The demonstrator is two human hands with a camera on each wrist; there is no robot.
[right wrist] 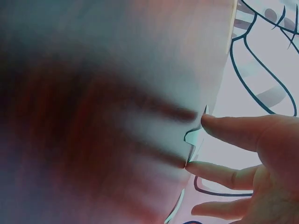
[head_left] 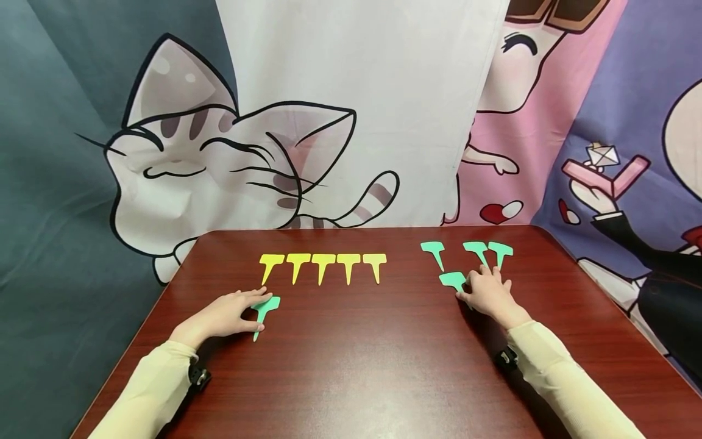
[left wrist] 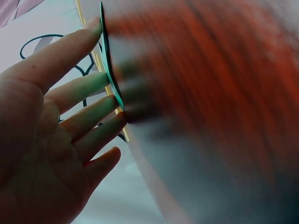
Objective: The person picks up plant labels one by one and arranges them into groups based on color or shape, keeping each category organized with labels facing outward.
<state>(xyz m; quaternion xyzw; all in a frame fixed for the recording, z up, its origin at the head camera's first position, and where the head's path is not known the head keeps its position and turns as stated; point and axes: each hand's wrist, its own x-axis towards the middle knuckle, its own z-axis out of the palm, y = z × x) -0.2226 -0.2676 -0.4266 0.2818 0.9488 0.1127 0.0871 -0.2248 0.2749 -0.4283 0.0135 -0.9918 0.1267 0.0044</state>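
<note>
My left hand [head_left: 230, 311] spreads over a green T-shaped plant label [head_left: 262, 310] at the left. Its fingertips touch the label's head and the thumb is at the stem; in the left wrist view the fingers [left wrist: 91, 88] are nearly straight along the label [left wrist: 111, 70]. My right hand [head_left: 490, 294] reaches down over another green label [head_left: 452, 280], partly covering its stem. The right thumb [right wrist: 233, 126] and index fingertip are at the label [right wrist: 190, 140], set apart, with the other fingers extended.
Several yellow T-shaped labels [head_left: 323, 259] lie in a row at the back left-centre. Beyond my right hand are three more green labels [head_left: 475, 247]. The dark red-brown table [head_left: 351, 353] ends at a cartoon-printed cloth [head_left: 351, 79].
</note>
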